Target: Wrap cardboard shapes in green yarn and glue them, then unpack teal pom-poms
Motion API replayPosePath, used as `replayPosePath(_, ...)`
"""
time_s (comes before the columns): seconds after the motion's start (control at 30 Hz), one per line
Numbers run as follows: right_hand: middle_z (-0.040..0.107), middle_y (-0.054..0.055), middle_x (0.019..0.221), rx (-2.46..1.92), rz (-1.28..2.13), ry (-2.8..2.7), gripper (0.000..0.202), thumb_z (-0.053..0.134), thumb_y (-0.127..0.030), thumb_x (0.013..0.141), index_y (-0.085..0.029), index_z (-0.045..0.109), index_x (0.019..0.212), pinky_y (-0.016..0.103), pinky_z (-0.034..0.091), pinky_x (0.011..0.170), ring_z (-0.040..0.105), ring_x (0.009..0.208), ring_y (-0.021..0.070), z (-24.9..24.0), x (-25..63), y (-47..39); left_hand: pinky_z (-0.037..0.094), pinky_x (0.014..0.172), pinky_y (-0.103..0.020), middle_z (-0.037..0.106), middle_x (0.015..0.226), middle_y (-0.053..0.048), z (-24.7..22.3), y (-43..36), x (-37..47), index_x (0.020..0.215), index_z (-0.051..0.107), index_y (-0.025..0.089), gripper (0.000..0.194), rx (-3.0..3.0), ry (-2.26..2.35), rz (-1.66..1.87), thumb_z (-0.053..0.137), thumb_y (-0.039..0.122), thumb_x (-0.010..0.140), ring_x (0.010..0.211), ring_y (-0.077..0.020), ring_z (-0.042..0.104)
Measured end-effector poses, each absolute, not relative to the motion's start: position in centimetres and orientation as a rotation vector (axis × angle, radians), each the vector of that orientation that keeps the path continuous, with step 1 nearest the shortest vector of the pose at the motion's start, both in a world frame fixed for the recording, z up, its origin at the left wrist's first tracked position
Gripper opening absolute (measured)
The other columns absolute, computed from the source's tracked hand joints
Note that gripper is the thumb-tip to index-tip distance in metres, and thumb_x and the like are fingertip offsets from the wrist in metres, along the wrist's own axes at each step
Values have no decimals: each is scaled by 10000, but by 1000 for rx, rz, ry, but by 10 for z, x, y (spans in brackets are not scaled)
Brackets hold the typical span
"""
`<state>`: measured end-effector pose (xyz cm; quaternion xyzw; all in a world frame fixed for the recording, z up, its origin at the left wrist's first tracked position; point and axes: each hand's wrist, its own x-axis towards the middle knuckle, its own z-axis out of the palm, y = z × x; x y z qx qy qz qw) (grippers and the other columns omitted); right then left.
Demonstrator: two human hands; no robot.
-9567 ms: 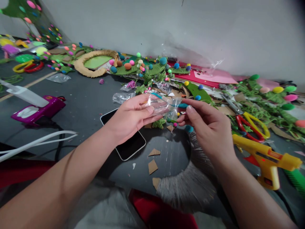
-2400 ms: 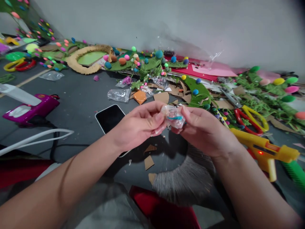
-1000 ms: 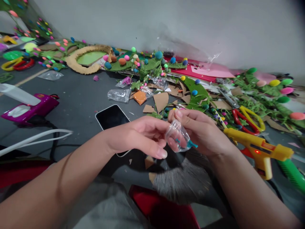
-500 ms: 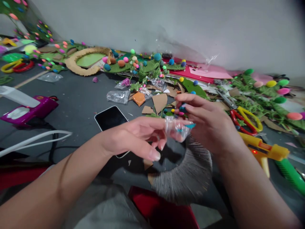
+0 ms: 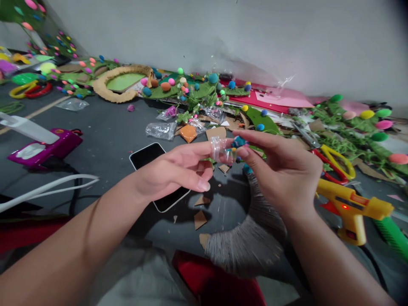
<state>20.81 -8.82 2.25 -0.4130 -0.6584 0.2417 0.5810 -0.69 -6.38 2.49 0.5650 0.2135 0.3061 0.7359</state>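
My left hand (image 5: 178, 170) stretches toward the middle with thumb and fingers apart. A small clear plastic bag (image 5: 219, 148) with blue bits in it sits around its index fingertip. My right hand (image 5: 280, 165) pinches a small lump of blue clay (image 5: 238, 142) between thumb and fingers, close to the bag's end. Beneath the right hand lies a ring wrapped in grey yarn (image 5: 245, 242), partly hidden by that hand and forearm. A phone (image 5: 172, 199) rests on the table under my left hand.
A yellow glue gun (image 5: 353, 208) with a red light lies at right, beside red-and-yellow scissors (image 5: 338, 161). Clear wrappers (image 5: 161, 130), an orange packet (image 5: 188, 133) and cardboard scraps (image 5: 200, 220) are scattered centrally. A tan ring (image 5: 111, 85) and a purple device (image 5: 44, 148) are at left.
My right thumb and fingers have closed on the blue clay at the bag's end. My left hand has shifted slightly left and up, and the whole view has moved a little.
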Motion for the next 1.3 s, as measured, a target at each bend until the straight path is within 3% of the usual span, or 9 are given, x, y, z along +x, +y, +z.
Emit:
replayPosePath(0.2, 745, 2, 1091, -883, 1014, -1093, 109, 626, -323, 988, -318, 727, 1026, 387, 573, 1000, 718, 1064, 179, 28, 216, -79, 452, 626, -262, 726, 1203, -71, 26, -67, -6, 1273, 744, 287, 599, 1115, 399, 729, 749, 203, 680, 686, -108, 502)
replayPosePath(0.4, 698, 13, 1113, -907, 979, -1225, 68, 651, -334, 968, -323, 700, 1014, 387, 547, 974, 667, 1118, 204, 30, 216, -82, 463, 662, -259, 723, 1200, -73, 25, -65, -8, 1310, 721, 260, 637, 1051, 397, 719, 763, 193, 678, 702, -102, 518)
replayPosePath(0.67, 720, 12, 1000, -929, 1047, -1264, 110, 768, -335, 886, -298, 734, 984, 346, 546, 852, 669, 918, 175, 22, 205, -88, 433, 666, -277, 706, 1195, -69, 22, -66, -5, 1316, 716, 274, 617, 1047, 349, 703, 730, 153, 711, 723, -113, 504)
replayPosePath(0.8, 711, 19, 981, -955, 1091, -1243, 95, 752, -366, 894, -298, 721, 953, 365, 556, 862, 668, 913, 187, 21, 207, -84, 427, 667, -281, 702, 1219, -77, 22, -66, -5, 1325, 712, 273, 615, 1048, 331, 703, 725, 168, 719, 720, -118, 490)
replayPosePath(0.9, 664, -2, 980, -914, 1121, -1071, 40, 728, -330, 915, -293, 718, 928, 301, 557, 818, 634, 870, 139, 26, 214, -80, 429, 677, -280, 700, 1225, -79, 23, -65, -7, 1330, 708, 265, 617, 1046, 340, 718, 726, 168, 721, 721, -118, 495)
replayPosePath(1.0, 644, -4, 996, -894, 1026, -1067, 60, 714, -289, 928, -307, 727, 984, 291, 551, 811, 624, 875, 131, 34, 217, -82, 428, 679, -283, 687, 1255, -92, 23, -65, -7, 1355, 688, 251, 639, 1052, 346, 716, 725, 174, 722, 731, -124, 501)
replayPosePath(1.13, 684, 43, 1069, -950, 627, -1428, 75, 752, -265, 894, -307, 751, 956, 407, 546, 945, 646, 1064, 227, 38, 211, -93, 431, 700, -289, 644, 1317, -98, 23, -67, -5, 1365, 667, 267, 659, 1054, 354, 671, 730, 182, 715, 795, -148, 533)
replayPosePath(1.3, 676, 58, 1187, -971, 345, -1781, 193, 784, -226, 857, -328, 787, 1021, 474, 511, 1028, 640, 1128, 265, 28, 206, -96, 446, 724, -294, 628, 1202, -98, 18, -70, -2, 1266, 712, 240, 572, 1098, 379, 631, 765, 204, 698, 874, -179, 546)
